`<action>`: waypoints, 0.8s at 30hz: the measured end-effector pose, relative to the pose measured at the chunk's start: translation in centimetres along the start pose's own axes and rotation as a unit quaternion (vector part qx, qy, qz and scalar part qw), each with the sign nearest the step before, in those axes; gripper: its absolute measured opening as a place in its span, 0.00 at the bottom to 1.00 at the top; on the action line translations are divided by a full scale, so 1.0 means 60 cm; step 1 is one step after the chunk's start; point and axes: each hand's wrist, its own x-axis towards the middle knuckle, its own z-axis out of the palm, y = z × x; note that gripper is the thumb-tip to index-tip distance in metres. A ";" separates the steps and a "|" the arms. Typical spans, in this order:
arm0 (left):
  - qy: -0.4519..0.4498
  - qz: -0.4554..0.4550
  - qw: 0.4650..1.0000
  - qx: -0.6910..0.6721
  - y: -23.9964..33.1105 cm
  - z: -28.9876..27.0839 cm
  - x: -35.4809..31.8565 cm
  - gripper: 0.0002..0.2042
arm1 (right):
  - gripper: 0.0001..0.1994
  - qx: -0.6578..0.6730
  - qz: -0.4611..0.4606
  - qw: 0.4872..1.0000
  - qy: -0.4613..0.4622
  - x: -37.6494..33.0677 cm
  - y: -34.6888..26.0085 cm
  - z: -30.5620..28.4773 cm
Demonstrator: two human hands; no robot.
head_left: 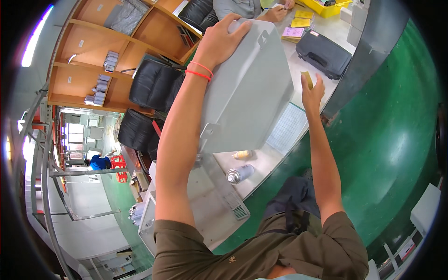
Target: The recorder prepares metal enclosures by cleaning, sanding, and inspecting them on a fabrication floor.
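My left hand [223, 41] is wrapped over the top edge of a light grey bent sheet-metal panel [249, 95], thumb on the near face. The panel stands tilted over the white table and has small cut-out tabs at its upper and lower corners. To the right of it, my right hand [312, 96] is raised, apart from the panel. Between its thumb and fingers is a small yellowish-brown piece [306, 78], like a folded pad; its exact kind is unclear.
On the table [254, 184] lie a spray can [240, 174], a small yellowish bottle [242, 154], a printed sheet [285, 128] and a black carrying case [323, 55]. Beyond are yellow pads [302, 22] and a co-worker's hand [275, 14]. Black chairs [156, 84] and a wooden shelf [93, 42] stand left.
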 end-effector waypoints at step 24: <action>0.030 0.018 0.999 0.014 -0.023 0.001 -0.001 0.29 | 0.38 0.155 -0.276 0.910 -0.267 -0.416 -0.091 -0.073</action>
